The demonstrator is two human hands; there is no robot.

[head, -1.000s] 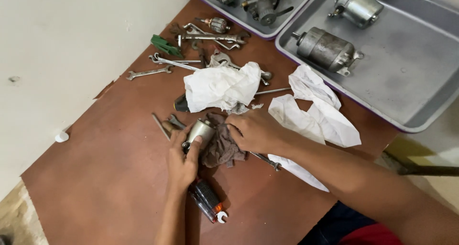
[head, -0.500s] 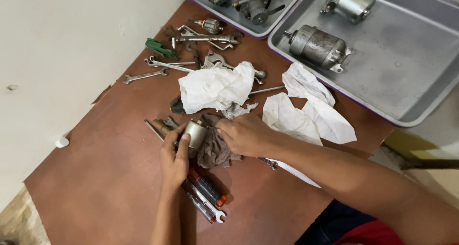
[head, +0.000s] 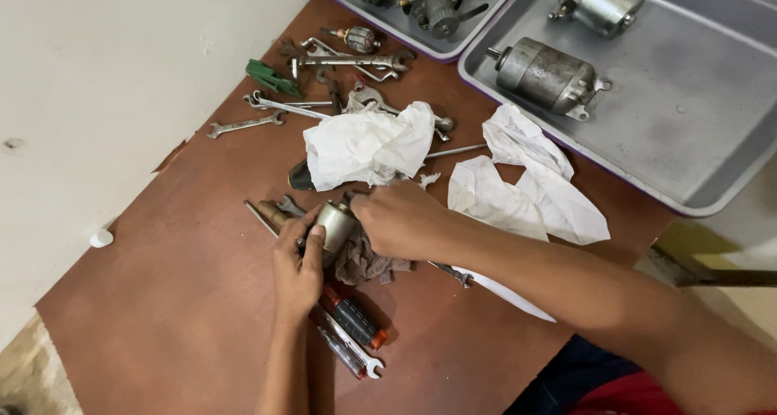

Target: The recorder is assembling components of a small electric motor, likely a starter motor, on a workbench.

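Head view: my left hand (head: 298,263) has its fingers wrapped around a small metal cylinder (head: 333,225), held just above the brown worktop (head: 162,302) so it stays steady. My right hand (head: 401,219) has its fingers clenched on a grimy rag (head: 364,261), pressed against the cylinder's right side, apparently to rub it. Screwdrivers (head: 352,322) lie near, under my left wrist. Crumpled white cloth (head: 368,144) sits just beyond; wrenches (head: 243,125) far left; a grey tray (head: 688,140) far right holds a motor (head: 546,75).

Soft, even daylight gives only weak shadows under the hands, the picture is sharp, without glare or blur.
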